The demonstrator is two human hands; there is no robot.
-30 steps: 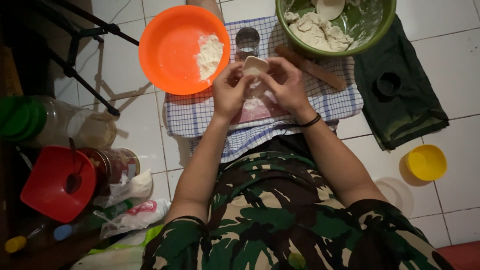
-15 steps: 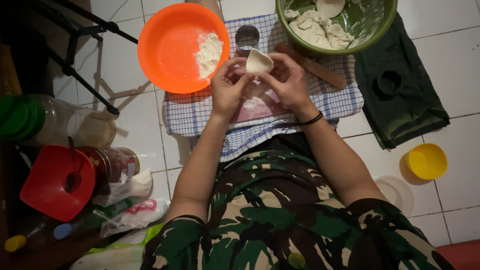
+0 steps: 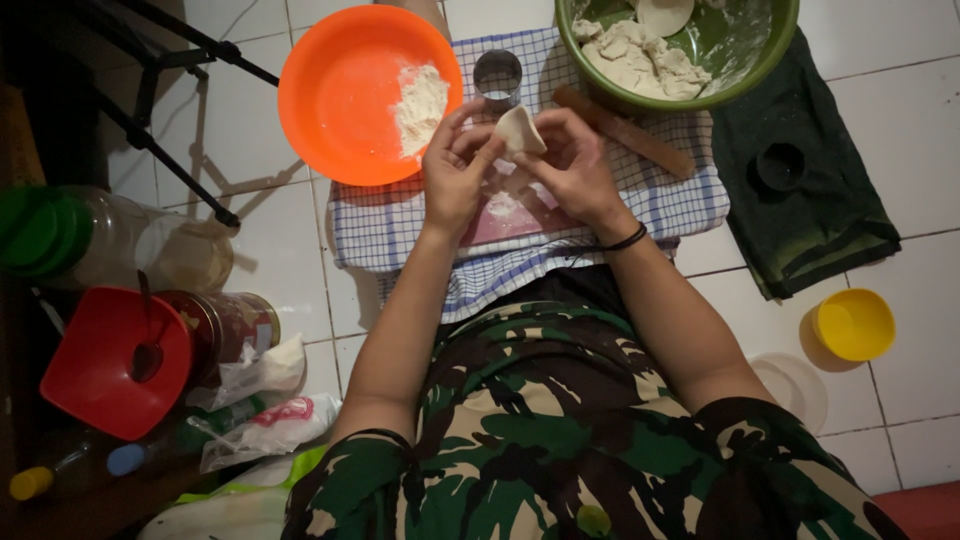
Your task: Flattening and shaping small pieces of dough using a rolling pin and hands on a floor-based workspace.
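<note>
Both my hands meet over the checked cloth (image 3: 400,225) on the tiled floor (image 3: 900,120). Left hand (image 3: 455,170) and right hand (image 3: 575,165) pinch a folded dough piece (image 3: 521,132) between their fingertips, thumbs underneath; it sits lifted off the cloth, right at the centre between them. Under my hands lies a pink board (image 3: 510,215) dusted with flour.

At 10 o'clock from the dough, an orange bowl (image 3: 340,100) with a heap of flour (image 3: 420,105). At 12 o'clock, just beside my fingers, a round metal cutter (image 3: 497,78). At 1 o'clock, a green bowl (image 3: 745,75) holding dough lumps (image 3: 640,60). A wooden rolling pin (image 3: 625,132) lies at 3 o'clock, near my right hand. A dark cloth (image 3: 810,190) is farther right, and a yellow cup (image 3: 853,325) at 4 o'clock, well apart.
</note>
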